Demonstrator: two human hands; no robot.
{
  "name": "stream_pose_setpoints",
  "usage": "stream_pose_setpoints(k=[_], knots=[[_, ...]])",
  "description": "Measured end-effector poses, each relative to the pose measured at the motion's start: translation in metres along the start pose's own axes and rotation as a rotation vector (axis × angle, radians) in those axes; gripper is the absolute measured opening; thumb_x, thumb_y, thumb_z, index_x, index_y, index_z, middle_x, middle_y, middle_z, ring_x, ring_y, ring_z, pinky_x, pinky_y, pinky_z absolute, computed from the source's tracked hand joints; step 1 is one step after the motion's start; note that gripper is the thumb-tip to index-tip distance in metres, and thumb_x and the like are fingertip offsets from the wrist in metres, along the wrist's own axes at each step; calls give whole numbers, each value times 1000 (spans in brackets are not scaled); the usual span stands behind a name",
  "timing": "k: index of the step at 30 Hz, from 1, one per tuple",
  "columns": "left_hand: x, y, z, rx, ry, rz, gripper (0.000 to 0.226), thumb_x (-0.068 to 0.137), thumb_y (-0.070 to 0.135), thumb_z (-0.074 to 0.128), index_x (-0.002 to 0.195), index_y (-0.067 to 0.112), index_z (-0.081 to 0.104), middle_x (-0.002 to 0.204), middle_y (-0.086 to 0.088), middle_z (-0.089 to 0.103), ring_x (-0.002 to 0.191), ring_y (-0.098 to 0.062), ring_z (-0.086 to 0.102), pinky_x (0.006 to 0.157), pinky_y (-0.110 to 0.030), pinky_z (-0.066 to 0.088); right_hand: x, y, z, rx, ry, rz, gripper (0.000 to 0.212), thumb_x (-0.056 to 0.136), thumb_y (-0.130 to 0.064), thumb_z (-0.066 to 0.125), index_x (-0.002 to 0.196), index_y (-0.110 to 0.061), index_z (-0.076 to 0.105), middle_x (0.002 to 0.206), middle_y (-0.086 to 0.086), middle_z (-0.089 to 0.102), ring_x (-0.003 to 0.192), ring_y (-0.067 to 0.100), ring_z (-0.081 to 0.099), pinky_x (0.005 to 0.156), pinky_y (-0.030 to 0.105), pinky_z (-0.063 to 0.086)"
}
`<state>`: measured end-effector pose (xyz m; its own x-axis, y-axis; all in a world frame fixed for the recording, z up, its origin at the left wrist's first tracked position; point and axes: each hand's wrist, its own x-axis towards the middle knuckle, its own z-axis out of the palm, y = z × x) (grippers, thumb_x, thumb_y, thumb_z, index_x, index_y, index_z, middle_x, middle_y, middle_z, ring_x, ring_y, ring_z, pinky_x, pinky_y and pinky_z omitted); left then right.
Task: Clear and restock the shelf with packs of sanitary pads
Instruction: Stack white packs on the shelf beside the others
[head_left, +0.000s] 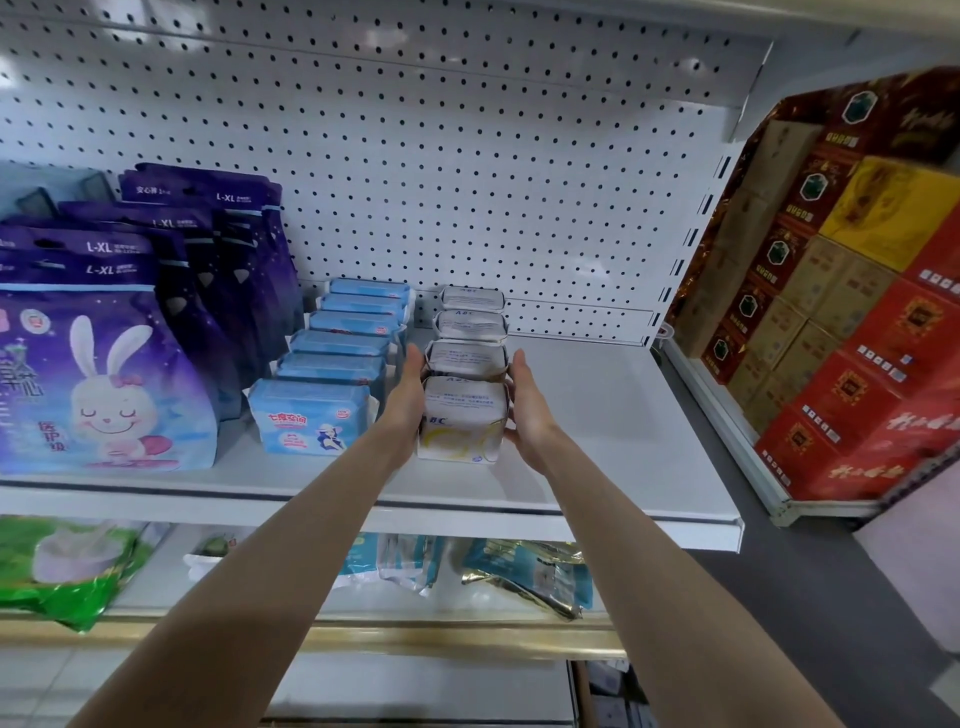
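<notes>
Head view, and both arms are up at the shelf (597, 415). The left hand (408, 395) lies flat against the left side of the white packs (462, 364), and the right hand (531, 410) lies flat against the right side. Fingers are straight on both, sandwiching the front two of a four-deep row: no curl, no pinch, just palms squeezing the line true. That row stands mid-shelf and runs back toward the pegboard (467, 156). Just to its left a row of blue packs (332, 364), several deep, looks tidy. Further left, the purple bunny bags (104, 374) stand in ranks. By my reading the restock is well under way, with three lines in place. What's left? The right stretch of the shelf has room for more lines, and this white row looks to be getting its squaring-up. Whether more stock is waiting, I can't tell from here
</notes>
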<state>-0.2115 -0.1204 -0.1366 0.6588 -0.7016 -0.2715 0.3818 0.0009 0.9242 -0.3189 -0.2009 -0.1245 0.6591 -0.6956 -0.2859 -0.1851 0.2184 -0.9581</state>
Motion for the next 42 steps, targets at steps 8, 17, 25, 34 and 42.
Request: stream_pose_setpoints(k=[8,17,25,34,42], knots=[[-14,9,-1,92,65,43,41,101,54,30,108,26,60,108,1,65,91,-9,59,96,-29,43,-13,-8,-6,-17,51,-65,55,105,-48,21,150,-19,32,144,-4,41,137,16,36,117,40,25],[-66,31,-15,362,-39,217,62,96,62,36,148,29,34,148,9,38,137,-11,34,107,-32,25,-50,-17,-4,-82,136,-197,53,101,-51,38,144,-21,40,148,0,43,136,21,40,117,45,28],[-119,56,27,431,-138,435,58,96,45,51,148,24,34,153,5,35,136,-10,34,99,-25,26,-110,-40,-38,-49,274,-369,52,100,-49,44,143,-20,42,144,-2,48,130,20,47,113,40,34],[-154,71,118,356,-280,617,53,96,33,57,145,21,40,141,-1,48,119,-7,47,79,-4,36,-172,-65,-112,20,422,-565,55,96,-49,52,141,-18,47,136,-2,56,124,16,53,102,33,41],[-182,37,233,339,-422,673,65,88,42,58,146,21,36,137,1,49,120,-8,48,81,-2,37,-220,-66,-221,-109,541,-705,80,75,-71,52,141,-26,47,142,-5,53,128,14,52,111,43,40]])
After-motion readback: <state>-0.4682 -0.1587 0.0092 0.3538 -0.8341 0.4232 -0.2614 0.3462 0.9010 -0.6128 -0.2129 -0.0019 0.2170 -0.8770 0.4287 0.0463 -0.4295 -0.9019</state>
